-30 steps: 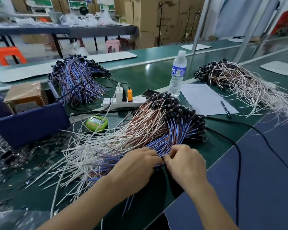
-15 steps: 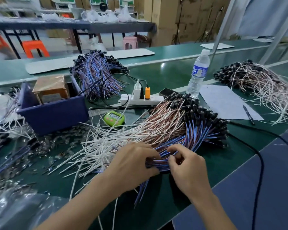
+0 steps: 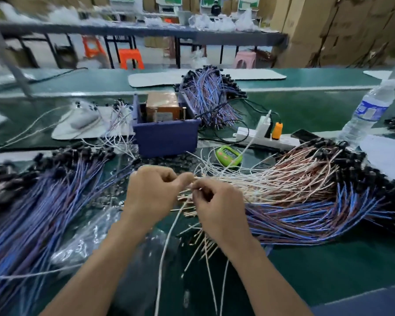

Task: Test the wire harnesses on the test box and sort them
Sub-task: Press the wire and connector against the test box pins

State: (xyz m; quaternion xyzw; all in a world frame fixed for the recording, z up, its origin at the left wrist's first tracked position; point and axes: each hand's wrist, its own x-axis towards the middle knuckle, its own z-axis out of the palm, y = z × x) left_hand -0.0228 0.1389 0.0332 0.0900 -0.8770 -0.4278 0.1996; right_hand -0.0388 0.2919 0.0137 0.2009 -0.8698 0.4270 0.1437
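Observation:
A big pile of wire harnesses [image 3: 306,192], white, pink and blue with black connectors, fans out on the green bench to the right of my hands. My left hand [image 3: 153,192] and my right hand [image 3: 219,206] meet at the pile's loose wire ends, each with curled fingers pinching thin white wires. A second pile of blue and purple harnesses [image 3: 43,201] lies at the left. The blue test box [image 3: 167,135] with a brown block inside stands behind my hands. A third blue bundle [image 3: 210,96] lies behind the box.
A white power strip [image 3: 265,136] with plugs and a green timer [image 3: 228,155] sit right of the box. A water bottle [image 3: 369,110] stands at the far right beside white paper [image 3: 383,156]. Clear plastic bags [image 3: 96,236] lie under my left forearm.
The view has swung left, bringing the left blue pile into sight. My hands have left the blue wires and moved up to the white wire ends, now pinching them.

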